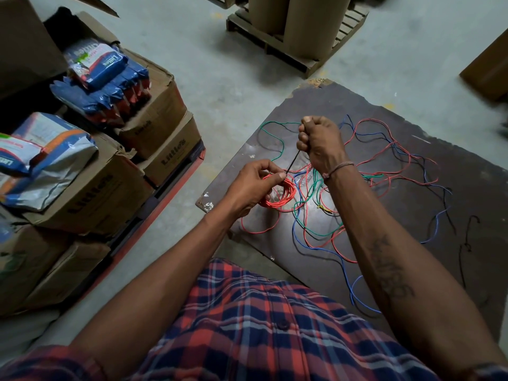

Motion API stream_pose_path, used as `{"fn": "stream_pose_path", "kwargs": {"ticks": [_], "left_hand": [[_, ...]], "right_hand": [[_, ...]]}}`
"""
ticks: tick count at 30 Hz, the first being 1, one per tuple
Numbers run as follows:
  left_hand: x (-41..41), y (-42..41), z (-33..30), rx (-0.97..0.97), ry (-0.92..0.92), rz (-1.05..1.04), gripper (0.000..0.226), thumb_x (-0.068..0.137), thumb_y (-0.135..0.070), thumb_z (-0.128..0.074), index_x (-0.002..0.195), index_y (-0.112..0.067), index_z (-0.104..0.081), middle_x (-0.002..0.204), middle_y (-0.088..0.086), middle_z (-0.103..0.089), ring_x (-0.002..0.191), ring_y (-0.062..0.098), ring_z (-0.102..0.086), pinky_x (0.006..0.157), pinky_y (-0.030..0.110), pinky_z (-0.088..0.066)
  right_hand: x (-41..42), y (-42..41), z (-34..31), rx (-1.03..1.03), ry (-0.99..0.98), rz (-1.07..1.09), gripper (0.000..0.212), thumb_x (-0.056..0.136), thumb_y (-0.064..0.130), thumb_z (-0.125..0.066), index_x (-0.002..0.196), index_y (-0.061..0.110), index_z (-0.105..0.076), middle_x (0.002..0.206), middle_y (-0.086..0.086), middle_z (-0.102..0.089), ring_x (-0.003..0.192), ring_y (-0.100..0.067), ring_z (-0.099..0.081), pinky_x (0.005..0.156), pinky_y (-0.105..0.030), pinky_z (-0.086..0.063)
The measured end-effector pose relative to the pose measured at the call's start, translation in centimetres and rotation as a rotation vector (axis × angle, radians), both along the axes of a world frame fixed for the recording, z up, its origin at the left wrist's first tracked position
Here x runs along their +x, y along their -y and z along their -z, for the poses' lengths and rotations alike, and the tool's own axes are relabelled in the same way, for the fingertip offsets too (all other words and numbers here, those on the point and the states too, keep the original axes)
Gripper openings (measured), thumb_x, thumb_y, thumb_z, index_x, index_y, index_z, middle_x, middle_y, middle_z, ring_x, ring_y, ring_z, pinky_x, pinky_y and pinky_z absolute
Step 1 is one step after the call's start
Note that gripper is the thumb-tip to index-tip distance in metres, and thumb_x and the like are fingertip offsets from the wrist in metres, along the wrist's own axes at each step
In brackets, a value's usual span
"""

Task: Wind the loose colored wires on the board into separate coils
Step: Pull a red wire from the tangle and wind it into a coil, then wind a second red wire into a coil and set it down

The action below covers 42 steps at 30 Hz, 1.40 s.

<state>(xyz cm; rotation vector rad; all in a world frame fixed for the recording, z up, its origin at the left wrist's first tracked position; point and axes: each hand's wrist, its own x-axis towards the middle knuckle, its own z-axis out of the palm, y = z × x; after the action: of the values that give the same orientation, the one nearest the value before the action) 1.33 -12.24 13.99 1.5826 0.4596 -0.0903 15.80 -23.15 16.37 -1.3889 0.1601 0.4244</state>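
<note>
- My left hand point(254, 185) grips the red coil point(283, 195) above the board point(412, 204).
- My right hand point(320, 143), at 1 o'clock from it, pinches a taut black wire point(295, 161).
- Loose wires point(384, 166) sprawl at 3 o'clock.

You are looking at red coil point(280, 195), wound tight, sitting raised over dark board point(384, 171); loose red, blue, green, black wires point(365, 171) are lying tangled flat across board, right of coil.
</note>
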Motion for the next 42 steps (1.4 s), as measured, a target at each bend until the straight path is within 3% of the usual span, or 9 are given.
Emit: {"fn": "stream_pose_path", "kwargs": {"ticks": [7, 11, 14, 18, 27, 31, 33, 38, 42], "left_hand": [[0.2, -0.6, 1.2, 0.018, 0.032, -0.108, 0.005, 0.090, -0.017, -0.076, 0.087, -0.017, -0.072, 0.089, 0.022, -0.074, 0.044, 0.010, -0.048, 0.048, 0.026, -0.044], [-0.1, -0.7, 2.0, -0.050, -0.011, -0.191, 0.004, 0.089, -0.013, -0.076, 0.090, -0.011, -0.072, 0.082, 0.025, -0.070, 0.044, 0.013, -0.045, 0.050, 0.026, -0.042], [-0.3, -1.0, 2.5, -0.074, -0.023, -0.200, 0.009, 0.088, -0.012, -0.076, 0.082, -0.013, -0.070, 0.073, 0.012, -0.068, 0.044, 0.013, -0.043, 0.048, 0.024, -0.041], [-0.7, -1.3, 2.8, 0.012, -0.031, -0.159, 0.014, 0.089, -0.016, -0.075, 0.076, -0.020, -0.069, 0.082, 0.015, -0.073, 0.044, 0.011, -0.047, 0.046, 0.025, -0.044], [-1.3, -3.8, 3.0, 0.165, -0.003, -0.083, 0.010, 0.093, -0.017, -0.071, 0.092, -0.008, -0.073, 0.086, 0.004, -0.073, 0.062, 0.009, -0.057, 0.049, 0.025, -0.050], [-1.2, -5.9, 4.5, 0.042, 0.017, -0.152, 0.017, 0.097, -0.006, -0.064, 0.113, -0.003, -0.071, 0.090, 0.001, -0.068, 0.063, 0.000, -0.057, 0.055, 0.015, -0.048], [-1.0, -7.2, 5.8, 0.031, 0.005, -0.221, 0.019, 0.098, -0.004, -0.062, 0.114, -0.003, -0.072, 0.091, 0.000, -0.070, 0.064, -0.002, -0.059, 0.057, 0.013, -0.047], [0.3, -9.5, 11.2, -0.082, -0.144, -0.563, 0.016, 0.097, -0.001, -0.062, 0.110, 0.001, -0.072, 0.083, 0.003, -0.067, 0.071, 0.011, -0.057, 0.061, 0.016, -0.047], [0.4, -9.7, 15.4, -0.121, -0.281, -0.707, 0.009, 0.093, -0.010, -0.072, 0.100, -0.006, -0.076, 0.085, 0.002, -0.072, 0.071, 0.013, -0.068, 0.055, 0.017, -0.050]], "right_hand": [[-1.5, -0.5, 0.4, 0.216, -0.102, -0.037, 0.008, 0.107, 0.012, -0.051, 0.101, 0.009, -0.055, 0.081, -0.006, -0.065, 0.065, -0.013, -0.062, 0.063, -0.026, -0.056], [-3.9, -0.6, 1.9, 0.139, -0.066, -0.159, 0.021, 0.110, 0.017, -0.045, 0.109, 0.005, -0.062, 0.087, -0.005, -0.068, 0.076, -0.018, -0.067, 0.075, -0.032, -0.059], [-4.3, -1.4, 2.4, 0.138, -0.105, -0.129, 0.023, 0.110, 0.014, -0.044, 0.099, 0.006, -0.063, 0.075, -0.003, -0.059, 0.060, -0.013, -0.058, 0.064, -0.028, -0.057], [-3.9, -2.7, 3.1, 0.068, -0.139, -0.125, 0.028, 0.109, 0.009, -0.041, 0.087, 0.008, -0.057, 0.062, 0.000, -0.043, 0.039, -0.005, -0.027, 0.040, -0.018, -0.028], [-3.0, -5.8, 3.9, -0.034, -0.139, -0.231, 0.033, 0.107, 0.002, -0.037, 0.080, 0.008, -0.055, 0.059, 0.000, -0.040, 0.035, -0.004, -0.022, 0.038, -0.013, -0.018], [-2.3, -7.3, 3.8, 0.010, -0.114, -0.248, 0.028, 0.108, 0.007, -0.041, 0.087, 0.008, -0.058, 0.065, -0.002, -0.048, 0.042, -0.007, -0.038, 0.043, -0.020, -0.038], [-1.9, -7.8, 4.0, -0.007, -0.093, -0.328, 0.019, 0.108, 0.011, -0.047, 0.097, 0.005, -0.061, 0.076, -0.008, -0.059, 0.057, -0.013, -0.057, 0.060, -0.026, -0.054], [-2.9, -7.9, 8.8, -0.453, 0.142, -0.431, 0.019, 0.100, 0.017, -0.063, 0.116, 0.007, -0.070, 0.100, -0.005, -0.067, 0.084, -0.010, -0.059, 0.077, -0.025, -0.047], [-6.5, -6.3, 14.0, -0.592, 0.032, -0.380, 0.022, 0.085, 0.018, -0.069, 0.107, 0.016, -0.071, 0.097, -0.004, -0.070, 0.091, -0.020, -0.063, 0.085, -0.038, -0.050]]}}
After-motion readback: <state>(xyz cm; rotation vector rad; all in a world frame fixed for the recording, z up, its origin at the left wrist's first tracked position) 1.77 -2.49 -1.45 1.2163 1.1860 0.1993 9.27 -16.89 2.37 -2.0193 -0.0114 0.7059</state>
